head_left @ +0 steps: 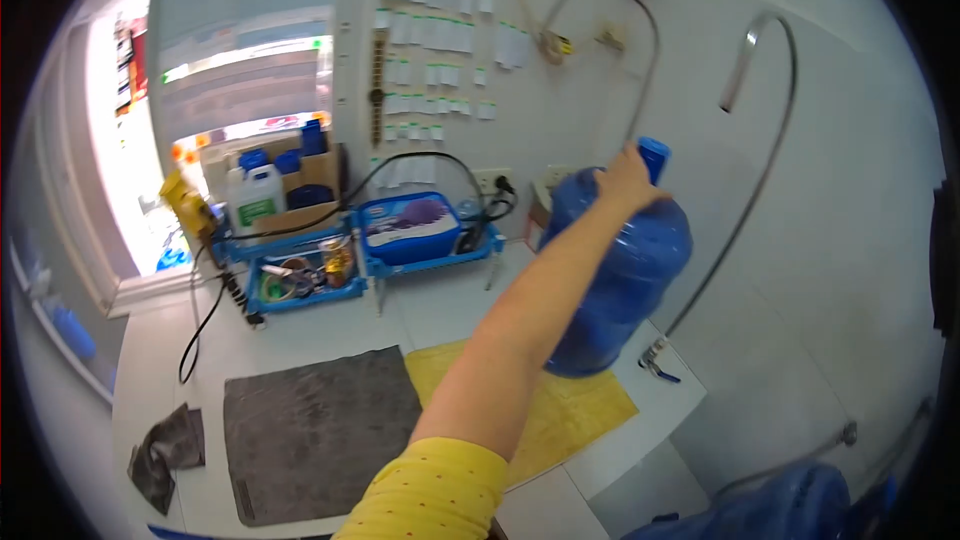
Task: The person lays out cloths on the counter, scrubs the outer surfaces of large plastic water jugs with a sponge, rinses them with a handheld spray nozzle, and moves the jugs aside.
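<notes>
On table [430, 318], R side, head view: blue water jug [640, 265], base over yellow cloth [588, 422], can't tell if touching. L hand [629, 185] clamped round its neck, nr blue cap [653, 155]. R hand out of view, state can't tell. Grey mat [320, 435] L of cloth; grey rag [170, 448] further L. Blue tub [412, 228] behind.

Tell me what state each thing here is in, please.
Large blue bottle, gripped near the top by the left hand
Gray rag, crumpled
Dark mat, laid flat
Yellow cloth, flat, partly covered
Blue tub, lid on
Black plug, plugged in
Tap, open or shut unclear
Second blue bottle, partly out of frame
</notes>
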Demonstrator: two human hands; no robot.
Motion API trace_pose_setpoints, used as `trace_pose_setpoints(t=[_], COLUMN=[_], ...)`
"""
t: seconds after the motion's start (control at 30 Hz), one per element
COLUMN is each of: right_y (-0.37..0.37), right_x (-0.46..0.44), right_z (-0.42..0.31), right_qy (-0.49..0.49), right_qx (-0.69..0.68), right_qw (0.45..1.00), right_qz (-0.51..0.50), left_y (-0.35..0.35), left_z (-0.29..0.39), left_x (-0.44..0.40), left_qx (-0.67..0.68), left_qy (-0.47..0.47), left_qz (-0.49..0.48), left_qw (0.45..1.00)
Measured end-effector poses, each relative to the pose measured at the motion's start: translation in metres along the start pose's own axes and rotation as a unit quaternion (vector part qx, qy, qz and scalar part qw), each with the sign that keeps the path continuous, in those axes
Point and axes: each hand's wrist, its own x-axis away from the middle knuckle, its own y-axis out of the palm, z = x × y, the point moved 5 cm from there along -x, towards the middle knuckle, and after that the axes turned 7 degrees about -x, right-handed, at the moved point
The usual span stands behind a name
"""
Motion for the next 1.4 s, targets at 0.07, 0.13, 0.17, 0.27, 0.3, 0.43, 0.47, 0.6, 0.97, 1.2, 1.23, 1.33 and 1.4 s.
trace_pose_setpoints(t=[0.07, 0.13, 0.17, 0.27, 0.3, 0.43, 0.47, 0.6, 0.97, 1.2, 1.23, 1.33, 1.4], right_y=[-0.002, 0.005, 0.006, 0.024, 0.031, 0.038, 0.041, 0.047, 0.151, 0.293, 0.308, 0.349, 0.366], right_x=[0.002, 0.014, 0.016, 0.025, 0.026, 0.021, 0.018, 0.005, -0.074, -0.097, -0.099, -0.107, -0.110], right_z=[0.003, -0.006, -0.007, -0.021, -0.027, -0.031, -0.029, -0.031, -0.082, -0.097, -0.098, -0.097, -0.097], right_qy=[0.003, 0.045, 0.007, 0.008, 0.038, 0.011, 0.018, 0.036, -0.156, -0.152, -0.161, -0.152, -0.148], right_qx=[-0.012, 0.078, 0.142, 0.174, 0.135, 0.158, 0.161, 0.219, 0.120, -0.064, -0.060, -0.093, -0.091], right_qw=[1.000, 0.996, 0.990, 0.985, 0.990, 0.987, 0.986, 0.975, 0.977, 0.970, 0.968, 0.961, 0.961], right_qz=[-0.017, 0.016, -0.005, -0.018, -0.016, -0.037, -0.036, -0.023, -0.080, -0.177, -0.184, -0.212, -0.214], left_y=[0.018, 0.018, 0.026, 0.016, 0.015, -0.001, -0.004, -0.004, -0.007, -0.020, -0.025, -0.029, -0.023], left_z=[-0.009, -0.009, -0.014, -0.020, -0.024, -0.027, -0.029, -0.049, -0.080, -0.071, -0.070, -0.070, -0.073], left_x=[-0.022, -0.030, -0.042, -0.047, -0.053, -0.060, -0.062, -0.072, -0.093, -0.085, -0.084, -0.083, -0.084], left_qx=[0.009, -0.008, -0.014, -0.016, -0.007, -0.019, -0.032, -0.038, -0.032, -0.019, -0.021, 0.009, 0.002], left_qy=[0.039, 0.038, 0.069, 0.062, 0.082, 0.092, 0.100, 0.094, 0.079, 0.075, 0.075, 0.085, 0.093], left_qz=[-0.011, -0.029, 0.017, 0.006, 0.019, 0.016, 0.029, 0.049, 0.056, 0.045, 0.045, 0.037, 0.041], left_qw=[0.999, 0.999, 0.997, 0.998, 0.996, 0.995, 0.994, 0.994, 0.995, 0.996, 0.996, 0.996, 0.995])
